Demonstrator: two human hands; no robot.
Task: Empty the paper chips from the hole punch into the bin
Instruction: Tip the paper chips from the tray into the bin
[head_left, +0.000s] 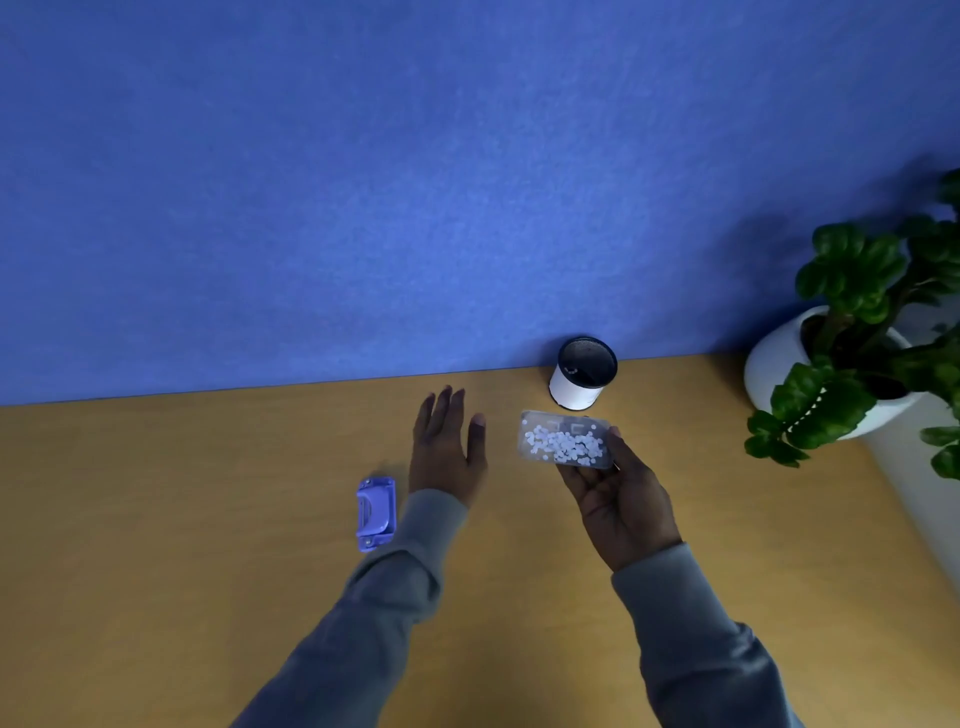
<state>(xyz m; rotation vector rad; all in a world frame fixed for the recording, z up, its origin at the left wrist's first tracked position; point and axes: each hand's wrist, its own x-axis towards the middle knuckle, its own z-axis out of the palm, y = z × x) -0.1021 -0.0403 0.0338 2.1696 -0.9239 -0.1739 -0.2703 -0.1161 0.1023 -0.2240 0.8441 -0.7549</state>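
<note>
My right hand (618, 499) holds the clear chip tray (563, 440) of the hole punch by its near edge, palm up. Several white paper chips lie in the tray. The tray hovers just in front of the small white bin (574, 387), which has a dark lining and stands by the blue wall. The purple hole punch body (376, 513) lies on the wooden table, left of my left sleeve. My left hand (447, 447) is flat and open above the table, fingers straight, between the punch and the tray.
A blue partition wall (467, 182) runs along the table's far edge. A white pot (779, 364) with a leafy green plant (872, 291) stands at the right, near the table's right edge. The wooden table (182, 519) stretches left and forward.
</note>
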